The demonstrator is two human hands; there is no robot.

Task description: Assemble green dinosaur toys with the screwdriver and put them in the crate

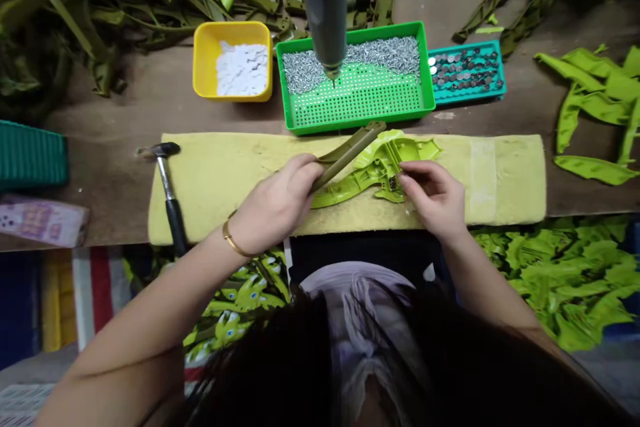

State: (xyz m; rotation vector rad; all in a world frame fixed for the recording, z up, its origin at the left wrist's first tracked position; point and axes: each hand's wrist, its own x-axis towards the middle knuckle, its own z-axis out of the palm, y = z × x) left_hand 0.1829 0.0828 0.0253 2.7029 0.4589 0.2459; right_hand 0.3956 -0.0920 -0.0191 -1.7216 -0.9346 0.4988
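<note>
A long olive-green plastic piece (350,150) slants up and to the right out of my left hand (280,197), whose fingers are wrapped round its lower end. Beneath it, a lime-green moulded plastic shell (387,163) lies hollow side up on the yellow padded cloth (210,193). My right hand (437,197) is at the shell's right side, thumb and forefinger pinched close at its inner edge. Whatever those fingertips hold is too small to make out. A small dark part shows inside the shell beside them.
A power screwdriver (327,20) hangs overhead, above a green basket of screws (355,123). Beside it stand a yellow tub of white pieces (200,60) and a teal tray of small metal discs (503,70). A hammer (173,203) lies left. Lime pieces (595,170) lie right; olive pieces line the back.
</note>
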